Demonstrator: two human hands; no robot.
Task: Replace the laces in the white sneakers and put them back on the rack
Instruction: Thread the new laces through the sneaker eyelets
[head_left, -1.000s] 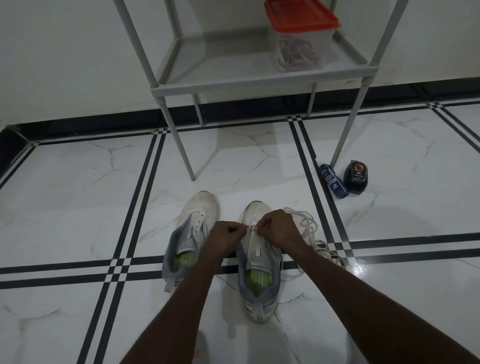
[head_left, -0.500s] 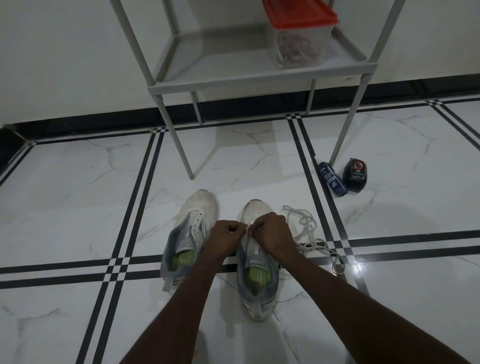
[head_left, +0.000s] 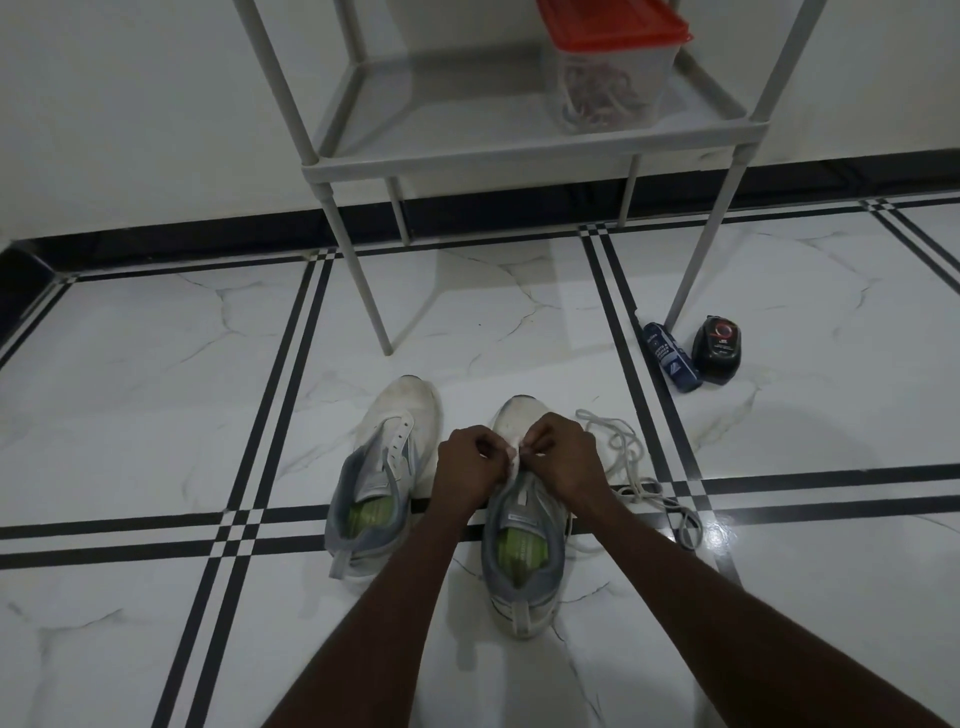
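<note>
Both hands meet over the right sneaker (head_left: 522, 551), the left hand (head_left: 467, 462) and right hand (head_left: 563, 457) each pinching a bit of white lace (head_left: 514, 457) at the eyelets, fingers curled tight, knuckles nearly touching. Their backs hide the front of the tongue and the eyelets beneath. The sneaker lies under the grip, heel toward the person and toe pointing away toward the rack (head_left: 519, 150), its long axis running near to far. Just left of the grip sits the left sneaker (head_left: 387, 467), unlaced, roughly parallel, toe tilted slightly right. Right of the grip a loose lace (head_left: 631, 467) lies tangled on the floor (head_left: 156, 405), touching the right sneaker's side. Farther right and beyond, a blue tube (head_left: 670, 356) and a black tin (head_left: 717, 349) rest by a rack leg. The floor is white marble tile with black stripes; beyond the grip the rack's shelf holds a red-lidded tub (head_left: 610, 73) against a white wall.
</note>
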